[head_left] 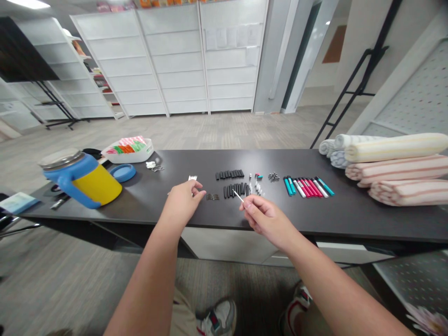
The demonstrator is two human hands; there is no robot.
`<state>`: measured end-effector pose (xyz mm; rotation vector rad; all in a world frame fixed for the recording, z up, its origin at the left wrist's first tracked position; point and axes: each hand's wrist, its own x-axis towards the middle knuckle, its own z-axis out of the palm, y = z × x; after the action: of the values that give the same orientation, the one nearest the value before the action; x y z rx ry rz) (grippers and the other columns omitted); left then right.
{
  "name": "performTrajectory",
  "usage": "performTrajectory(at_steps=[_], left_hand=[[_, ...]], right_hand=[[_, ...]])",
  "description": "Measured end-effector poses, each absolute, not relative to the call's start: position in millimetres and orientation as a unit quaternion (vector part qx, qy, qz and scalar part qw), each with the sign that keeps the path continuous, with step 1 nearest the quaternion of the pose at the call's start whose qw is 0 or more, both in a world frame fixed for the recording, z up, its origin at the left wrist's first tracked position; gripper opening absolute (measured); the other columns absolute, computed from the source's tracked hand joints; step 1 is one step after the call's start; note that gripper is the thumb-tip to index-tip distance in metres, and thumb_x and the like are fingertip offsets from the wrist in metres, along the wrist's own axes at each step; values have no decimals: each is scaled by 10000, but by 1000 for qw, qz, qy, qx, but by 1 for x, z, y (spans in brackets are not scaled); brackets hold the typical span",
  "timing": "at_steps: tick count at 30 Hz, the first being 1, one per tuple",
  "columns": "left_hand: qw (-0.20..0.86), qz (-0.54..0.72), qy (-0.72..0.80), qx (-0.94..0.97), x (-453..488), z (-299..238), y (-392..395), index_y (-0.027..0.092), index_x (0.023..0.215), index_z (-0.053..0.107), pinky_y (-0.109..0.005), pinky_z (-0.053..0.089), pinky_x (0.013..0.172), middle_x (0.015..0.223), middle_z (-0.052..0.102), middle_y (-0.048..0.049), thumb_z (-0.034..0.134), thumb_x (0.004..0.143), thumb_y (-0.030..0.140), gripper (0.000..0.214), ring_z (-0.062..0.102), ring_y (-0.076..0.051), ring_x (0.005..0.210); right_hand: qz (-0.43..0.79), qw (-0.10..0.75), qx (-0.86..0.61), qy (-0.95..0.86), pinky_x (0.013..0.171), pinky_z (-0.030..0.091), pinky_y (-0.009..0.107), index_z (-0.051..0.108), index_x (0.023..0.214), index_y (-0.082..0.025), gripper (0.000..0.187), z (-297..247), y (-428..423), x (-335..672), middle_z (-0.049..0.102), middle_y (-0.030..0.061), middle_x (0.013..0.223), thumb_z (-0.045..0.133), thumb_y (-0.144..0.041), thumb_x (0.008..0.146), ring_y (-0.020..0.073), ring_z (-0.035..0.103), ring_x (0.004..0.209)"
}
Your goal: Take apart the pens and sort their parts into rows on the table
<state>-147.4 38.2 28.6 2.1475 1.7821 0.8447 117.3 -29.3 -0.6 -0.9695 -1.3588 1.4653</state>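
My right hand [266,216] hovers over the dark table's front edge [224,224], pinching a thin white rod [238,195] that points up and left toward a row of black pen barrels [236,190]. My left hand [184,198] rests on the table with its fingers curled and pinched near a small cluster of dark springs [212,197]; what it holds, if anything, is too small to name. A bunch of white rods [192,178] lies just beyond it. A second row of black barrels [229,174] lies further back.
Assembled teal, red and white pens [308,186] lie at the right, with small tips and caps [258,183] beside them. Rolled striped towels [395,168] fill the right end. A blue-and-yellow jug [84,179], a blue lid [123,172] and a white tray [129,150] stand at the left.
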Motion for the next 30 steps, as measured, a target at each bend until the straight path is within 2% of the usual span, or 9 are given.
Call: performTrajectory(at_steps=[4, 10, 20, 23, 26, 28, 30], left_hand=[[117, 242, 612, 744, -139, 28, 37, 213, 985, 748, -323, 436, 674, 796, 755, -32, 722, 891, 293, 126, 690, -240, 749], [94, 196, 638, 739, -139, 34, 36, 222, 923, 765, -322, 435, 726, 871, 779, -44, 569, 982, 283, 213, 713, -245, 854], [69, 194, 635, 745, -134, 33, 35, 214, 917, 795, -345, 456, 754, 928, 793, -71, 571, 958, 259, 232, 716, -277, 884], [159, 262, 603, 737, -131, 38, 30, 213, 954, 801, -317, 466, 729, 890, 787, -50, 627, 952, 331, 210, 701, -237, 822], [331, 323, 516, 721, -116, 39, 23, 215, 1061, 800, -297, 491, 715, 923, 792, -46, 706, 920, 460, 298, 690, -210, 794], [443, 362, 430, 698, -101, 36, 17, 205, 1099, 793, -305, 526, 799, 1006, 795, -63, 759, 888, 462, 334, 710, -217, 888], [527, 379, 351, 675, -85, 33, 12, 175, 1005, 795, -326, 533, 916, 1062, 790, -90, 782, 877, 404, 263, 713, -232, 997]], right_hand=[[595, 443, -390, -545, 440, 234, 195, 602, 973, -213, 341, -1, -30, 117, 434, -75, 622, 595, -552, 1005, 78, 329, 498], [586, 442, -394, -553, 438, 250, 195, 608, 973, -216, 345, -1, -30, 117, 451, -71, 625, 586, -558, 1011, 77, 343, 499], [591, 441, -394, -549, 429, 244, 193, 602, 972, -211, 350, 2, -29, 116, 441, -75, 615, 587, -558, 1008, 77, 340, 491], [597, 441, -391, -544, 425, 237, 192, 593, 976, -212, 349, 2, -30, 116, 442, -78, 616, 584, -559, 1009, 73, 333, 482], [589, 441, -393, -551, 424, 241, 195, 593, 983, -214, 351, 1, -30, 117, 440, -82, 606, 568, -562, 1018, 72, 328, 470], [580, 440, -393, -561, 426, 247, 199, 590, 980, -215, 358, 0, -29, 117, 434, -85, 594, 558, -569, 1022, 74, 328, 466], [576, 442, -390, -566, 429, 252, 203, 573, 953, -218, 368, -1, -29, 117, 431, -87, 587, 558, -580, 1019, 77, 331, 467]])
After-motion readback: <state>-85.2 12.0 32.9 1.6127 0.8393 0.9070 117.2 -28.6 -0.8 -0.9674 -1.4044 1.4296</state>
